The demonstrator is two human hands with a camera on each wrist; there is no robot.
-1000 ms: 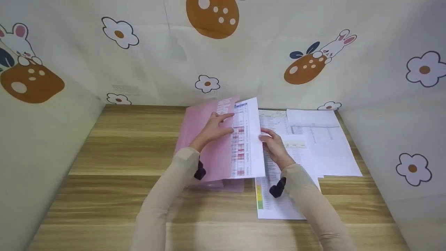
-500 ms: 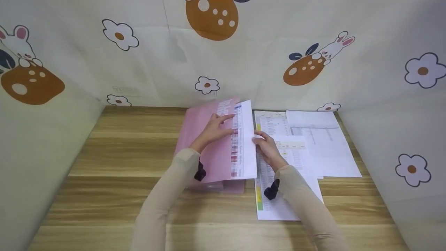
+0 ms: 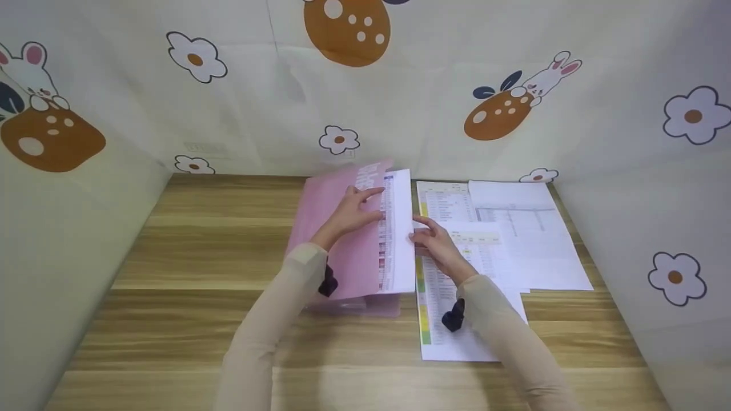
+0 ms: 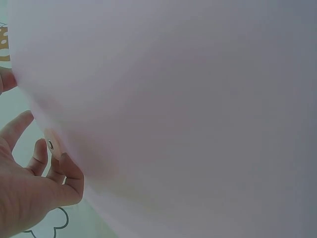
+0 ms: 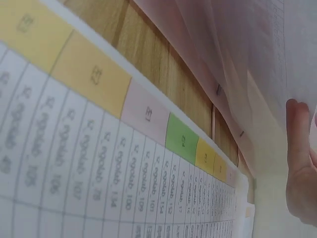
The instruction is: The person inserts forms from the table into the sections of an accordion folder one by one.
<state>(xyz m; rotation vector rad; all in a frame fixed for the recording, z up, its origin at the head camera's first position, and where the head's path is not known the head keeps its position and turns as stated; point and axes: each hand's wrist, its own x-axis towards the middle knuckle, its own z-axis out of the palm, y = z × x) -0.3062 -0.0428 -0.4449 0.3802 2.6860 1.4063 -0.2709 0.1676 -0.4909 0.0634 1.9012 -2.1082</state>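
Note:
My left hand (image 3: 348, 214) holds the free edge of the raised cover of a pink translucent folder (image 3: 337, 228). In the left wrist view, the pale cover (image 4: 188, 109) fills most of the picture, and curled fingers (image 4: 72, 178) meet its edge beside a small snap fastener (image 4: 51, 144). A printed sheet (image 3: 402, 234) with a white margin stands partly inside the folder, its right strip sticking out. My right hand (image 3: 440, 245) touches that strip's outer edge with its fingertips. In the right wrist view, fairly straight fingers (image 5: 298, 134) lie against the sheet.
Several printed sheets overlap on the wooden table (image 3: 188, 240) at right: one with coloured row labels (image 3: 425, 319), another (image 3: 485, 245) over it, and a paler table sheet (image 3: 548, 245). A patterned curtain (image 3: 257, 103) borders the back and sides.
The sheet has slid left and slightly down into the folder, so its exposed strip is narrower. My right hand has followed it left and loosened its pinch. The left hand stays put.

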